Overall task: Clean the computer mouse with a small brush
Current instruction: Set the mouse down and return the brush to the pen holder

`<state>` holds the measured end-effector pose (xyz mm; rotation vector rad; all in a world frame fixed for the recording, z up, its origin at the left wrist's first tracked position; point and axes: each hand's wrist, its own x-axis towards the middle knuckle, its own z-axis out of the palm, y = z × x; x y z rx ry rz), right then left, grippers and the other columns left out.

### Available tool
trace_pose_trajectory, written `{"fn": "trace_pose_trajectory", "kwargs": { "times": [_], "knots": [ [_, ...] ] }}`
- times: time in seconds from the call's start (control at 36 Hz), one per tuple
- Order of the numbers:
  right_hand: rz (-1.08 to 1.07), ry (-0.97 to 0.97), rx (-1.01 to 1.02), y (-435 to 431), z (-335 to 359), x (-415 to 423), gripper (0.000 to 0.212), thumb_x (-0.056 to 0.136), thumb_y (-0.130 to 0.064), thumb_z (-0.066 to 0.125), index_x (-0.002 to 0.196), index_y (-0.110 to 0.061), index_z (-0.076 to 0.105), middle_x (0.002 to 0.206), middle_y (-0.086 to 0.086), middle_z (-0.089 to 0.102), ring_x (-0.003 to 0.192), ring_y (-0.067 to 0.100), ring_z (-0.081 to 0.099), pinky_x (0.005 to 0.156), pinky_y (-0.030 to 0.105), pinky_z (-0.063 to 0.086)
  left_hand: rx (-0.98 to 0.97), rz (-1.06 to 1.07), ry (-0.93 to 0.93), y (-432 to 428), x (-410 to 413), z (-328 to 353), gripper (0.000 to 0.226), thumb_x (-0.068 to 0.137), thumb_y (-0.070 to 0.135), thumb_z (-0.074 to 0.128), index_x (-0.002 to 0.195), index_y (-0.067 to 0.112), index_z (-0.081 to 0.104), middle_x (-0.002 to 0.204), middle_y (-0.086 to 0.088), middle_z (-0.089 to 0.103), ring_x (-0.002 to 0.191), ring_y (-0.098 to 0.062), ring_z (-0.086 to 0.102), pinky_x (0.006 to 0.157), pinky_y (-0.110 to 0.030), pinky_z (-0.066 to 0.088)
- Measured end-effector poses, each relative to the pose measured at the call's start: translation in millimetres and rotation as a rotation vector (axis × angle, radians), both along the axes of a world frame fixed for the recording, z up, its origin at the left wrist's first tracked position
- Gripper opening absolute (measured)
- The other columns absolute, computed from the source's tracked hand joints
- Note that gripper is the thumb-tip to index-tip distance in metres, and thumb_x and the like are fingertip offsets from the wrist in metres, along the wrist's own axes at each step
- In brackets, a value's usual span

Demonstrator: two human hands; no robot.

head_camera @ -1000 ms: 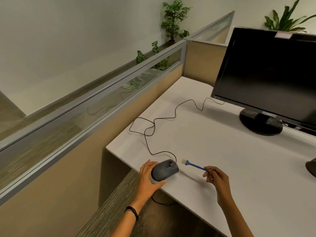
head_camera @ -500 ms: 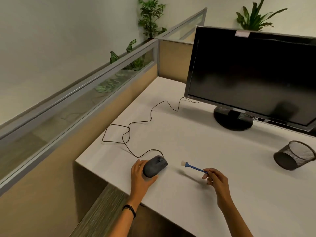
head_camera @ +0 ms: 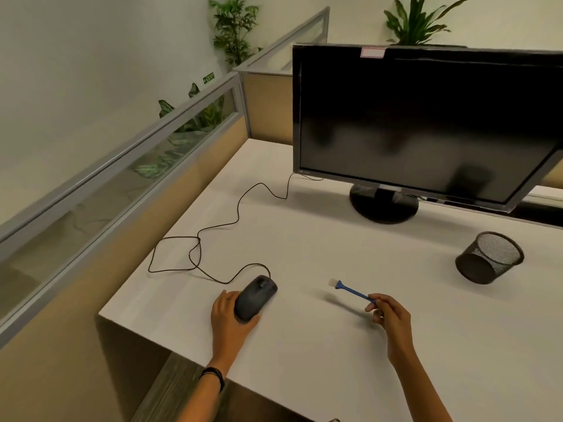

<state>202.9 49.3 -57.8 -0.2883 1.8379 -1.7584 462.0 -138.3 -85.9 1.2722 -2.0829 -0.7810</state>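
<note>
**A:** White cubicle desk [head_camera: 320, 248], glass partition [head_camera: 122, 178] on the left. Where's the mouse [head_camera: 257, 295]?

**B:** Near-left bit of the desk. Fingers of the left hand [head_camera: 227, 318] curl round it; its cable [head_camera: 238, 210] loops off to the far monitor [head_camera: 426, 123].

**A:** And the brush [head_camera: 350, 289]?

**B:** Thumb and fingers of the right hand [head_camera: 393, 315] pinch its blue handle end, bristles pointing left, well apart from the mouse. A mesh cup [head_camera: 490, 257] lies tipped over, far right.
</note>
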Motion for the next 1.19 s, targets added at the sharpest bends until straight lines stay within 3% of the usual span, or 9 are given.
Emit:
{"fn": "trace_pose_trajectory", "kwargs": {
  "times": [0.11,0.22,0.33,0.47,0.56,0.67,0.83,1.0,1.19],
  "knots": [
    [-0.021,-0.019,-0.002,1.0,-0.7,-6.3,0.029,0.092,0.000,0.041,0.086,-0.007,0.068,0.068,0.011,0.062,0.062,0.020,0.046,0.055,0.024,0.038,0.022,0.029,-0.037,4.2,-8.7,0.8,0.066,0.057,0.017,0.089,0.112,0.001,0.058,0.115,-0.017,0.060,0.121,-0.041,0.044,0.099,-0.059,0.039],
    [-0.047,-0.020,-0.004,3.3,0.7,-14.2,0.030,0.092,0.001,0.040,0.085,-0.007,0.067,0.069,0.012,0.062,0.062,0.020,0.046,0.055,0.025,0.038,-0.055,0.025,-0.124,11.3,-20.8,3.9,0.081,0.061,0.024,0.087,0.127,-0.002,0.048,0.134,-0.022,0.047,0.132,-0.041,0.033,0.112,-0.055,0.013],
    [-0.088,-0.004,-0.005,9.9,2.8,-26.0,0.029,0.093,0.001,0.039,0.090,-0.002,0.067,0.070,0.013,0.062,0.063,0.019,0.048,0.058,0.028,0.038,-0.107,-0.103,0.002,16.4,-47.0,15.2,0.068,0.068,0.013,0.083,0.127,0.003,0.051,0.136,-0.019,0.045,0.131,-0.039,0.034,0.107,-0.058,0.030],
    [-0.158,0.012,-0.025,24.2,6.4,-46.3,0.030,0.094,-0.001,0.039,0.087,-0.008,0.067,0.073,0.014,0.063,0.064,0.021,0.051,0.060,0.029,0.041,-0.033,-0.272,0.140,25.2,-92.5,28.2,0.029,0.084,0.005,0.066,0.111,0.017,0.064,0.121,0.005,0.055,0.119,-0.015,0.048,0.100,-0.028,0.039],
    [-0.211,0.011,-0.039,37.6,8.3,-61.5,0.027,0.095,-0.003,0.039,0.091,-0.005,0.066,0.075,0.014,0.063,0.065,0.021,0.054,0.058,0.027,0.046,0.050,-0.318,0.186,31.9,-120.2,31.5,0.026,0.090,0.003,0.057,0.102,0.024,0.064,0.108,0.014,0.060,0.105,-0.006,0.057,0.090,-0.012,0.042],
    [-0.321,0.007,-0.084,58.6,14.3,-86.1,0.024,0.096,-0.005,0.040,0.097,0.000,0.063,0.075,0.014,0.063,0.062,0.020,0.055,0.057,0.022,0.050,0.115,-0.397,0.145,39.4,-159.1,29.2,0.025,0.091,0.004,0.055,0.101,0.025,0.065,0.105,0.013,0.062,0.102,-0.004,0.058,0.086,-0.005,0.040],
    [-0.492,0.063,-0.092,91.4,22.7,-122.2,0.023,0.096,-0.005,0.040,0.096,-0.003,0.063,0.075,0.011,0.064,0.051,0.003,0.057,0.052,0.013,0.050,0.186,-0.575,-0.053,47.1,-217.1,14.9,0.025,0.089,0.006,0.059,0.112,0.013,0.064,0.124,-0.004,0.057,0.121,-0.019,0.046,0.098,-0.016,0.030],
    [-0.613,0.136,-0.102,115.7,27.0,-148.3,0.025,0.094,-0.001,0.040,0.092,-0.007,0.064,0.059,-0.008,0.068,0.052,0.004,0.057,0.051,0.012,0.048,0.168,-0.654,-0.144,53.9,-262.8,7.0,0.033,0.091,0.013,0.058,0.124,0.014,0.057,0.143,-0.006,0.041,0.135,-0.023,0.030,0.112,-0.029,0.019],
    [-0.779,0.263,-0.109,117.5,44.5,-176.9,0.023,0.090,-0.001,0.042,0.097,-0.008,0.063,0.073,0.006,0.065,0.057,0.009,0.053,0.055,0.016,0.045,0.039,-0.796,-0.321,51.5,-299.0,-5.8,0.049,0.096,0.029,0.049,0.142,0.023,0.034,0.156,-0.001,0.018,0.144,-0.021,0.008,0.115,-0.040,-0.004]
  ]
}}
